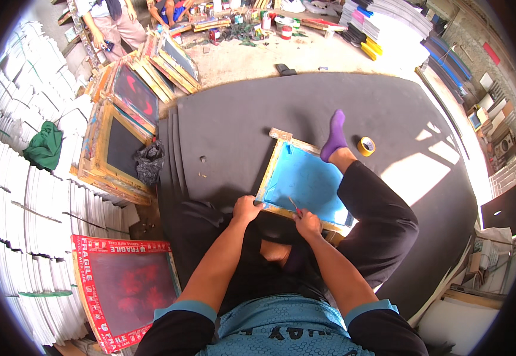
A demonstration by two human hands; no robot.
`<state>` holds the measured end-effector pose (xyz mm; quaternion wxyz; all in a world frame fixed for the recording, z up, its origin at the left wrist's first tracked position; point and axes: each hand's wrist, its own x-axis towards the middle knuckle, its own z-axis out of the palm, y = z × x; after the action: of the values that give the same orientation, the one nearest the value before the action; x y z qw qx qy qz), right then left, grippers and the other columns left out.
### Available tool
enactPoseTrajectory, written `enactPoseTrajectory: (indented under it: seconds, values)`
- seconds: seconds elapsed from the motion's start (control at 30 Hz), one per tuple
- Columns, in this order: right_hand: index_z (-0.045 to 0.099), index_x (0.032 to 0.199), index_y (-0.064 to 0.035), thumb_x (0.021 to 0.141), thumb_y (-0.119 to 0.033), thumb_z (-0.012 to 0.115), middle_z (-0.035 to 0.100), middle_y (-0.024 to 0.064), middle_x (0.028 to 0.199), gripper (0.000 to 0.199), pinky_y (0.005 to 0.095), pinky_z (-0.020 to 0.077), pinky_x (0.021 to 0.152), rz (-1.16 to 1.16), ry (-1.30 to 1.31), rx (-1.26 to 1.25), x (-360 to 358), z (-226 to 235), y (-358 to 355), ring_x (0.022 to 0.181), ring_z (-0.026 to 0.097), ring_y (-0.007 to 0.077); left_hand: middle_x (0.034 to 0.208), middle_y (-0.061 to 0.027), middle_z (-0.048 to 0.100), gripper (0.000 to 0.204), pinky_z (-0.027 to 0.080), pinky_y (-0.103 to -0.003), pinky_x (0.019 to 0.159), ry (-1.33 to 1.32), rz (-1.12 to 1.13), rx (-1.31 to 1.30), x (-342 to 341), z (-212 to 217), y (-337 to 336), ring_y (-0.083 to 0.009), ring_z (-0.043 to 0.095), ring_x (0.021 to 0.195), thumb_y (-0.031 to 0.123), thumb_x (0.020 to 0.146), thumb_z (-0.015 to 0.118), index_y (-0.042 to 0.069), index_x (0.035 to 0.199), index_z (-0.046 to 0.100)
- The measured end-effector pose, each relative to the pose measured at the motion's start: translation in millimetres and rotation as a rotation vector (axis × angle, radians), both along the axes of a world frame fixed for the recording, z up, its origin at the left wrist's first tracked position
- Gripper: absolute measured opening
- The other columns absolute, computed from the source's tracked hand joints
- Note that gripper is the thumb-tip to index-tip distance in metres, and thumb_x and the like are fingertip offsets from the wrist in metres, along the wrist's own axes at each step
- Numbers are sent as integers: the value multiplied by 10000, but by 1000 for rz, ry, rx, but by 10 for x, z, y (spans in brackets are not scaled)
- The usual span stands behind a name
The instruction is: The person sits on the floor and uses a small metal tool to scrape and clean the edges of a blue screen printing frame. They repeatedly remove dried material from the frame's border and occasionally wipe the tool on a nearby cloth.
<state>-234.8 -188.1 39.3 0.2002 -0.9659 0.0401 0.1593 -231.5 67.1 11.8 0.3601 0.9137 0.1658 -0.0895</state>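
A wooden screen-printing frame (pixel 273 168) with a blue mesh (pixel 302 177) lies tilted before me, resting by my bent leg. My left hand (pixel 246 209) is closed on the frame's near left corner, thumb along the wood. Over the near edge, my right hand (pixel 309 225) is closed round a slim tool (pixel 294 204) with a reddish handle. Its thin tip points up and left across the mesh; the exact kind is too small to tell. My foot in a purple sock (pixel 335 137) touches the frame's far right side.
A roll of yellow tape (pixel 366 146) lies right of my foot on the dark mat (pixel 228 118). More framed screens (pixel 128 145) lean at the left, near stacked white sheets (pixel 38 202). A red-taped screen (pixel 130 291) stands by my left arm. Two other people (pixel 112 26) are at the back.
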Motion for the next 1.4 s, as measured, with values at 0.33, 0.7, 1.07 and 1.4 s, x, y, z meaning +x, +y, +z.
enactPoseTrajectory:
  seconds: [0.33, 0.7, 1.07, 1.4]
  values:
    - [737, 1137, -133, 921, -381, 756, 684, 154, 1108, 330, 545, 578, 887, 1, -304, -105, 35, -69, -389, 1091, 650, 410, 1556, -180, 507, 655, 334, -513, 1230, -193, -292, 214, -118, 260, -184, -394, 429, 1471, 425, 751, 904, 140, 1309, 714]
    - [717, 1270, -240, 950, -414, 721, 461, 201, 1529, 364, 511, 412, 1096, -273, -280, -323, 485, -221, -1343, 1442, 398, 384, 1153, -83, 675, 452, 284, -534, 1260, -323, -763, 443, 53, 11, -399, -286, 604, 1220, 380, 817, 858, 119, 1162, 728]
    - [742, 1241, -229, 944, -454, 714, 507, 205, 1493, 374, 536, 454, 1059, -682, -196, -140, 795, -250, -1483, 1292, 570, 389, 1057, -74, 645, 426, 396, -492, 1190, -440, -660, 404, 5, 22, -430, -296, 634, 1121, 364, 819, 851, 99, 1130, 734]
    - [747, 1103, -126, 899, -332, 780, 625, 142, 1345, 292, 524, 495, 1032, -237, -382, 113, 2091, -246, -1434, 1235, 596, 412, 1003, -72, 650, 403, 462, -489, 956, -492, -418, 455, 185, -18, -604, -311, 655, 994, 414, 811, 821, 110, 1064, 741]
